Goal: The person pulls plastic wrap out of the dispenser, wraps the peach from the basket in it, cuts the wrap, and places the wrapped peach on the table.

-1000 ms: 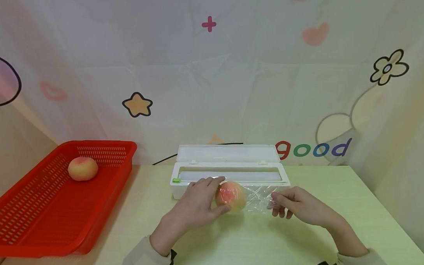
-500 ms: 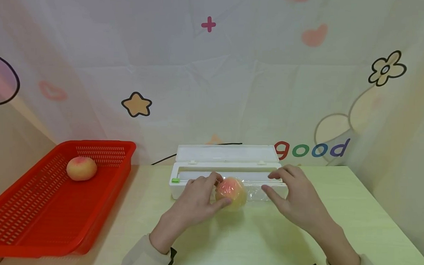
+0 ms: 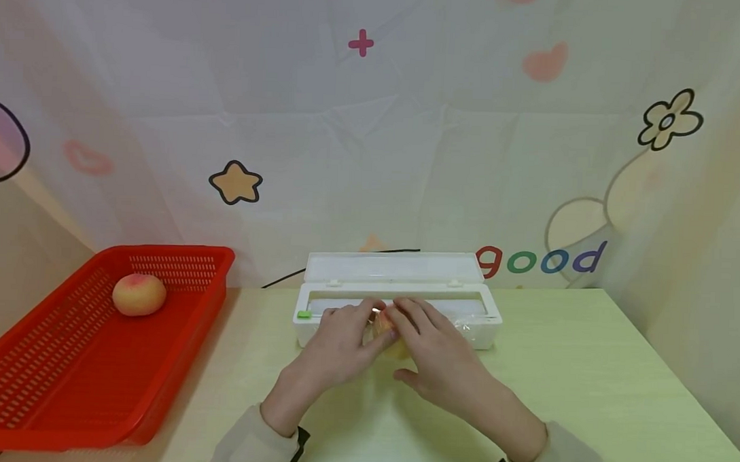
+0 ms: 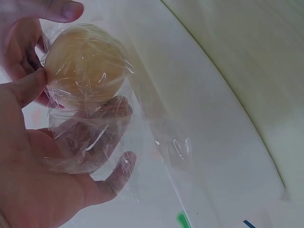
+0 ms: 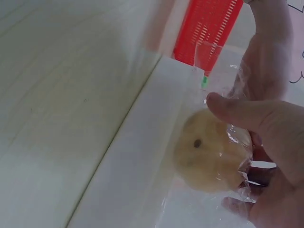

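In the head view my left hand [image 3: 344, 342] holds a peach [image 3: 400, 352] in front of the white cling film dispenser [image 3: 487, 336], thumb and fingers at its left side. Over the peach's right and upper side lie the fingers of my right hand [image 3: 442, 359], its thumb apart from the fruit. Both hands hide most of the peach in that view. Clear cling film [image 4: 80, 142] covers the peach and hangs loose across the left palm in the left wrist view. From the right wrist, the peach's pale underside shows a dark spot, with creased film [image 5: 232, 135] beside it.
The dispenser's lid [image 3: 399, 267] stands raised at the back, and a green slider [image 3: 304, 314] sits at its left end. A red plastic basket [image 3: 182, 350] on the left holds another peach [image 3: 139, 294]. A patterned curtain [image 3: 324, 154] hangs behind the table [image 3: 573, 374].
My right hand has let go of the film's loose end on the right and moved left onto the peach. The left hand has kept its hold in nearly the same place.
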The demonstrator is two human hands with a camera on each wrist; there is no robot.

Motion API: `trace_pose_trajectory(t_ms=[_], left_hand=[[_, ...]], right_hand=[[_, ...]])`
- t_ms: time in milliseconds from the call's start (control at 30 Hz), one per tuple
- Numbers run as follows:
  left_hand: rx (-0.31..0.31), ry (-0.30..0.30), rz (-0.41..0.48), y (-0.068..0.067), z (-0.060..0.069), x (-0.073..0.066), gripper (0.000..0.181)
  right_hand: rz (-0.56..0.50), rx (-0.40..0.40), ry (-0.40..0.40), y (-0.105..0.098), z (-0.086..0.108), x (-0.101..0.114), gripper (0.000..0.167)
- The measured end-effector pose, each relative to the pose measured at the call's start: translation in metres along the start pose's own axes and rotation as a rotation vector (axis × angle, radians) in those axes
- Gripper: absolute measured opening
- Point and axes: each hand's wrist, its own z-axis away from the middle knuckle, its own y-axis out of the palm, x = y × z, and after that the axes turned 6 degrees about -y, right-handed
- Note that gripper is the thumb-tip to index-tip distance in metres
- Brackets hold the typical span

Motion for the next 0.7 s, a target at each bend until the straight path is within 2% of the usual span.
trace_pose_trajectory(t_ms=[100,267,333,567,700], left_hand=[[0.012,-0.009,0.049,-0.001,-0.001,0.002,0.053],[0.039,-0.07,0.147,-0.003,-0.002,0.006,0.06],[0.032,-0.092,0.166,-0.005,-0.003,0.008,0.06],[-0.066,-0.101,0.203,-0.019,-0.003,0.018,0.05],[-0.152,-0.141,0.24,-0.027,-0.005,0.03,0.046]], right_hand=[[0.006,-0.019,0.008,0.003,-0.003,0.0,0.09],[0.029,-0.023,0.01,0.005,-0.007,-0.002,0.094],[0.044,-0.014,0.012,0.006,-0.008,-0.003,0.096],[0.043,-0.004,0.063,0.009,-0.014,-0.006,0.101],[0.044,0.009,0.094,0.012,-0.018,-0.008,0.104]])
